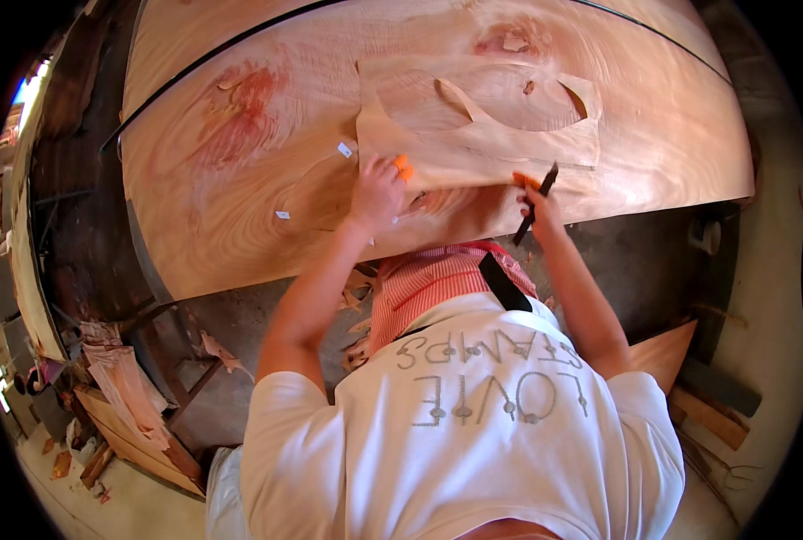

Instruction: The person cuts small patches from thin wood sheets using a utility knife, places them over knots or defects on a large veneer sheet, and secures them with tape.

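While the left hand (pixel 376 191) presses the template (pixel 478 126) flat — fingers spread — the right hand (pixel 538 205) grips a pencil (pixel 535 203) at its lower edge.

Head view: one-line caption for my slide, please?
Left hand pins a thin template on a wood slab; right hand grips a dark pencil.

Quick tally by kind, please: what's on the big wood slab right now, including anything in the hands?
Thin wooden template: 1
Dark marker in right hand, marker: 1
Small white tags: 2
Left hand presses the template.
Total: 4
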Tool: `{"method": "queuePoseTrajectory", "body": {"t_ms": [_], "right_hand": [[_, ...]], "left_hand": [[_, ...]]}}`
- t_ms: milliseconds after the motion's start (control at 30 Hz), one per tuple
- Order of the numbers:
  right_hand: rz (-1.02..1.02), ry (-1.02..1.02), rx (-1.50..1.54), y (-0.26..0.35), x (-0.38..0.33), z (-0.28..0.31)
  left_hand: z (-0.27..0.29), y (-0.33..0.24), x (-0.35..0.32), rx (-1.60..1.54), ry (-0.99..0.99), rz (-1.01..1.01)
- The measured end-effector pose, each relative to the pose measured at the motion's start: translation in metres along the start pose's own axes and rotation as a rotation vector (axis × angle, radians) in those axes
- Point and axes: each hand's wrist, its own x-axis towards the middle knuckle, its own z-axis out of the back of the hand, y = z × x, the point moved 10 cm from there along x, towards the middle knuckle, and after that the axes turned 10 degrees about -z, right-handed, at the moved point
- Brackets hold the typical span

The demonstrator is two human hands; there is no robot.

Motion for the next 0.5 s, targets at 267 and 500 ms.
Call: {"method": "queuePoseTrajectory", "body": {"t_ms": [267,500], "right_hand": [[0.45,0.063,0.076,0.136,-0.052,-0.051],[0.162,-0.051,-0.119,0.025,-0.044,-0.019]], "left_hand": [[0.13,0.047,0.06,0.138,-0.324,0.069],[0.056,0.002,-0.013,0.074,-0.126,0.086]]}}
